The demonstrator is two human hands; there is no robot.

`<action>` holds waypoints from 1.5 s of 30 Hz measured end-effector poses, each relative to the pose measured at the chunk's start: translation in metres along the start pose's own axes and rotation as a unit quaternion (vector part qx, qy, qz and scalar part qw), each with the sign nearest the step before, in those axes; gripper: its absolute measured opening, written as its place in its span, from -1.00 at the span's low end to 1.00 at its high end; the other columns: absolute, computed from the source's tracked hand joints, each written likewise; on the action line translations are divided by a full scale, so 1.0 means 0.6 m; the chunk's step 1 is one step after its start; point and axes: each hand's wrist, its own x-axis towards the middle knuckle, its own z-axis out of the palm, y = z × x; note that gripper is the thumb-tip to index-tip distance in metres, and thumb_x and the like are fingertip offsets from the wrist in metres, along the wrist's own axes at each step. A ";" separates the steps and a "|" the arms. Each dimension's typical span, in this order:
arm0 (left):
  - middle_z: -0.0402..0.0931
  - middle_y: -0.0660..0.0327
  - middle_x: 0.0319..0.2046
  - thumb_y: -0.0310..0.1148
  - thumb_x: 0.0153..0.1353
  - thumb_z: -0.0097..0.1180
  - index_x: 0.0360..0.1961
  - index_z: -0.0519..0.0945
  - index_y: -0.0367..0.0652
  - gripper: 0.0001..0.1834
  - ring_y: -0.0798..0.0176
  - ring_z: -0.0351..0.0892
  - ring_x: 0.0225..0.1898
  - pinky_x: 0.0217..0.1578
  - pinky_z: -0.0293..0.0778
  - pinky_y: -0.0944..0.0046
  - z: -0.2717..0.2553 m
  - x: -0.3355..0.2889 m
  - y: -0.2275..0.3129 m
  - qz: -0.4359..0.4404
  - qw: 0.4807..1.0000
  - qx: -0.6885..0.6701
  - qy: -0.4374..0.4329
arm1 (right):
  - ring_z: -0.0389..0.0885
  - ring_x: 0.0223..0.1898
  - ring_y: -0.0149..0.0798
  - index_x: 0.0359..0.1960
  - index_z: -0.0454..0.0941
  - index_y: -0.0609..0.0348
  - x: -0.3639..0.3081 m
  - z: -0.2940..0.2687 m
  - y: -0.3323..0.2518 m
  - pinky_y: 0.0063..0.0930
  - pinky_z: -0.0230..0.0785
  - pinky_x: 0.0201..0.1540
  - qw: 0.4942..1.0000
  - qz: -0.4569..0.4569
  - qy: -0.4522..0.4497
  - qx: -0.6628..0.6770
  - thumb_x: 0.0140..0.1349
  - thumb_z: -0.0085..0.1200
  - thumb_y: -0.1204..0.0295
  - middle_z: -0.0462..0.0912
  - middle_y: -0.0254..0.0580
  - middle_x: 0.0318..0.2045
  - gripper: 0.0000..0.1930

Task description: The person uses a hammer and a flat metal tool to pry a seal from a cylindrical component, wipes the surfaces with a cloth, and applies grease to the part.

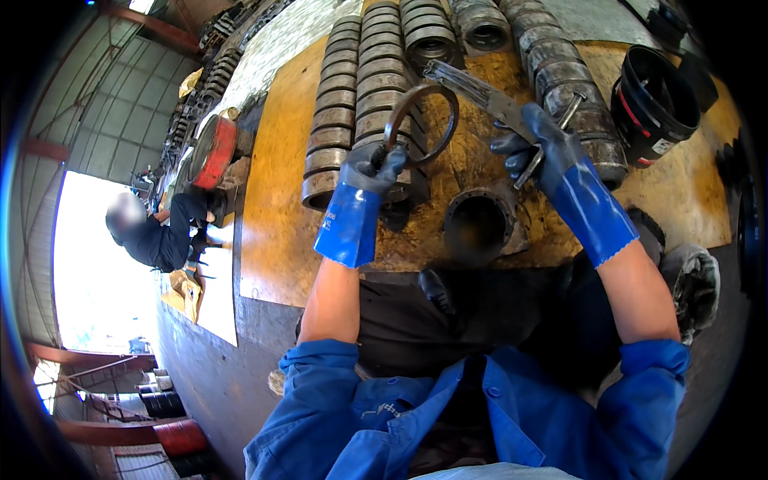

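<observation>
My left hand (374, 164), in a blue rubber glove, holds a thin rusty metal ring (422, 122) upright by its lower left rim. My right hand (538, 144), also gloved in blue, grips a long flat metal pliers-like tool (472, 86) whose tip points up-left toward the ring; one handle (552, 136) sticks out past the fingers. Below and between the hands a dark cylinder sleeve (478, 226) stands open end up on the plywood board (280, 216).
Rows of rusty cylinder sleeves (356, 88) lie on the board ahead, more at the upper right (560, 64). A black bucket (654, 104) sits at the right. At the left another person (156, 232) crouches near a red drum (214, 150).
</observation>
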 end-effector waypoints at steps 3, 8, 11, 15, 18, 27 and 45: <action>0.58 -0.02 -0.42 -0.13 0.14 0.16 -0.30 0.64 -0.14 -0.71 -0.08 0.57 -0.34 -0.31 0.47 0.10 -0.006 -0.006 0.034 0.001 0.996 0.076 -0.040 | 0.64 -0.45 -0.07 0.04 0.31 0.42 -0.003 0.000 -0.007 -0.23 0.55 -0.42 0.996 0.015 -0.045 -0.076 0.20 0.04 0.09 0.60 0.29 -0.28 -0.41; 0.58 -0.03 -0.40 -0.11 0.14 0.13 -0.30 0.63 -0.12 -0.70 -0.08 0.57 -0.30 -0.25 0.47 0.07 -0.008 -0.013 0.049 0.009 0.989 0.144 -0.036 | 0.59 -0.57 -0.39 -0.08 0.47 0.40 -0.029 0.040 0.001 -0.57 0.44 -0.52 0.989 0.010 -0.015 -0.150 0.29 -0.01 0.06 0.65 -0.08 -0.50 -0.48; 0.54 -0.03 -0.49 -0.10 0.12 0.15 -0.40 0.61 -0.15 -0.69 -0.10 0.55 -0.39 -0.36 0.45 0.06 -0.003 -0.007 0.038 0.027 0.969 0.243 -0.035 | 0.54 -0.61 -0.47 -0.11 0.51 0.38 -0.057 0.084 -0.005 -0.61 0.38 -0.55 0.968 -0.012 0.025 -0.251 0.29 -0.02 0.04 0.64 -0.19 -0.55 -0.48; 0.51 -0.03 -0.55 -0.07 0.12 0.14 -0.48 0.59 -0.17 -0.66 -0.14 0.53 -0.42 -0.40 0.44 0.03 0.011 -0.007 0.035 0.041 0.958 0.284 -0.003 | 0.62 -0.55 -0.40 -0.04 0.45 0.41 -0.055 0.071 -0.002 -0.59 0.43 -0.55 0.974 0.004 -0.003 -0.228 0.31 -0.04 0.10 0.65 -0.11 -0.51 -0.50; 0.53 -0.02 -0.51 -0.10 0.13 0.14 -0.45 0.60 -0.17 -0.68 -0.14 0.54 -0.39 -0.38 0.45 0.03 0.016 0.002 0.043 0.060 0.963 0.261 0.009 | 0.64 -0.58 -0.29 -0.04 0.38 0.50 -0.029 0.012 0.003 -0.57 0.50 -0.62 0.996 -0.034 -0.028 -0.072 0.30 -0.02 0.15 0.65 0.07 -0.44 -0.49; 0.55 -0.06 -0.43 -0.15 0.14 0.13 -0.35 0.63 -0.16 -0.73 -0.12 0.55 -0.34 -0.33 0.46 0.07 0.003 -0.005 0.051 0.065 0.976 0.206 0.005 | 0.62 -0.65 -0.26 -0.09 0.44 0.45 -0.038 0.047 -0.015 -0.59 0.43 -0.71 0.993 -0.015 0.050 -0.107 0.28 0.00 0.10 0.65 0.10 -0.51 -0.48; 0.58 0.09 -0.30 -0.29 0.11 0.23 -0.03 0.47 -0.33 -0.55 0.15 0.60 -0.32 -0.34 0.56 0.22 0.065 0.047 -0.048 -0.085 0.891 -0.447 -0.008 | 0.54 -0.64 -0.26 0.04 0.38 0.37 -0.046 -0.057 -0.071 -0.41 0.41 -0.60 0.993 0.059 0.096 -0.046 0.20 0.00 -0.03 0.65 0.08 -0.39 -0.36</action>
